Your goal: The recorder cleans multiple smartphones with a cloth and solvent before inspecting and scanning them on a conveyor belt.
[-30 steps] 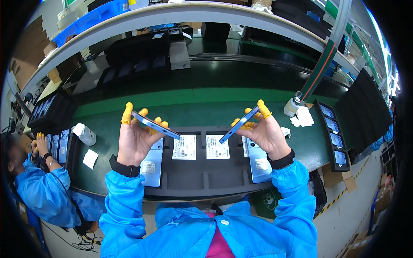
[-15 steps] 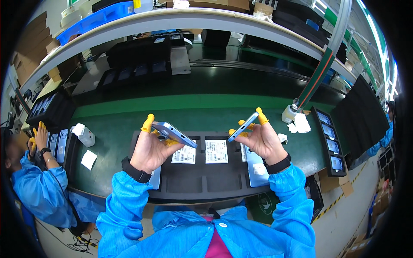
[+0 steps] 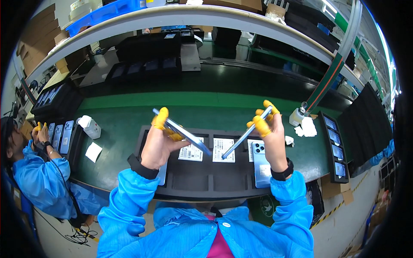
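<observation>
My left hand (image 3: 155, 144), in yellow finger cots, is closed on a blue smartphone (image 3: 186, 134), held tilted and nearly edge-on above the tray. My right hand (image 3: 274, 133) grips a second smartphone (image 3: 244, 136) by its upper end; this one also shows its edge and slants down to the left. Below them lies a black foam tray (image 3: 189, 181) with several compartments. White printed labels (image 3: 223, 144) sit in its far row. One blue phone (image 3: 262, 165), camera side up, rests at the tray's right under my right wrist. Another phone (image 3: 162, 175) is partly hidden by my left wrist.
At the left stand a white bottle (image 3: 89, 127) and a white wipe (image 3: 93, 152); a co-worker (image 3: 43, 176) sits beyond. To the right are a pump bottle (image 3: 297, 115), crumpled wipes (image 3: 306, 127) and a black tray of phones (image 3: 337, 151). A shelf (image 3: 215, 13) crosses above the bench.
Both phones have turned from showing their port ends to lying nearly edge-on, their lower ends now closer together. My right hand has rotated, its fingers higher. The view has shifted slightly.
</observation>
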A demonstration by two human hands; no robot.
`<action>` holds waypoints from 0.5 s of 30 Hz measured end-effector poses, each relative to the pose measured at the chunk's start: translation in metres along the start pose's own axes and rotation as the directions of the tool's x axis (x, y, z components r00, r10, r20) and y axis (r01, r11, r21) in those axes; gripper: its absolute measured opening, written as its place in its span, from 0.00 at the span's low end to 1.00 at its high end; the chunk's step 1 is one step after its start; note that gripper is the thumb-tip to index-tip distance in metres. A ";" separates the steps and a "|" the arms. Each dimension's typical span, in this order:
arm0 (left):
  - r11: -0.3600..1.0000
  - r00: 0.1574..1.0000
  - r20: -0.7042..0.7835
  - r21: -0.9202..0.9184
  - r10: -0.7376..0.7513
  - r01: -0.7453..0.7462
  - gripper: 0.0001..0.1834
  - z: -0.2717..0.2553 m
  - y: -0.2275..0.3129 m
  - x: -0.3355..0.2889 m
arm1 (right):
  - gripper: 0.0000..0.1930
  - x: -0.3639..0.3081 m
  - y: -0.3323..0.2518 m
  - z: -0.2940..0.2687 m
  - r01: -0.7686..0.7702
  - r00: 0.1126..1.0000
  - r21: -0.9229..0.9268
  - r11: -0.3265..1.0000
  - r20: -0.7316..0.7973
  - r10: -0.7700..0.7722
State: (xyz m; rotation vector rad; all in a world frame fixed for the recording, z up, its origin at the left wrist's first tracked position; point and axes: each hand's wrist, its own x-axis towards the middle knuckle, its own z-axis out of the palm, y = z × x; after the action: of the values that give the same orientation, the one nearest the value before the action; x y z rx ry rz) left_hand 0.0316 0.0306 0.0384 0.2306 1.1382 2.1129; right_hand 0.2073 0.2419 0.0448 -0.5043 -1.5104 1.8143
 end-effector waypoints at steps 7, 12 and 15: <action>-0.068 0.891 0.320 0.946 0.322 -0.316 0.42 0.028 -0.024 -0.011 | 0.41 -0.025 0.016 0.036 0.420 0.904 -0.838 0.347 0.352 -0.243; -0.259 0.965 0.247 0.941 0.084 -0.218 0.45 0.028 -0.036 -0.008 | 0.38 -0.032 0.018 0.033 0.282 0.953 -0.950 0.137 0.294 0.073; -0.300 0.889 0.366 0.911 0.277 -0.282 0.38 0.011 -0.027 -0.020 | 0.35 -0.038 0.012 0.006 0.336 0.942 -0.938 0.091 0.332 -0.055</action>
State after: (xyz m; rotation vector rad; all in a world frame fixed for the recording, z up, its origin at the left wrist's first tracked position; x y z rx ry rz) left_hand 0.0646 0.0345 0.0275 1.4077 2.8244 0.7412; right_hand 0.2254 0.2093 0.0293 -0.6421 -2.7251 0.2855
